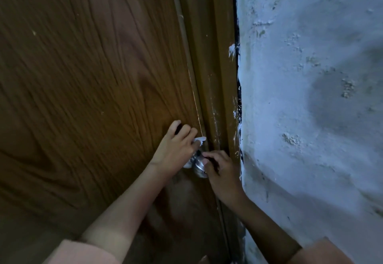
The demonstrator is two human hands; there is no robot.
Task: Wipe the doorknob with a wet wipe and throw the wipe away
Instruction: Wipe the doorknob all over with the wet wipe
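A round silver doorknob (199,167) sticks out of the brown wooden door (93,97) near its right edge. My left hand (176,147) is closed on a white wet wipe (200,139), pressing it against the knob's upper left side; bits of the wipe show above and below my fingers. My right hand (219,169) grips the knob from the right, fingers curled over its front. Most of the knob's base is hidden by both hands.
A brown door frame (215,77) runs along the door's right edge. Right of it stands a rough white plastered wall (310,97) with paint smears at the frame. No bin is in view.
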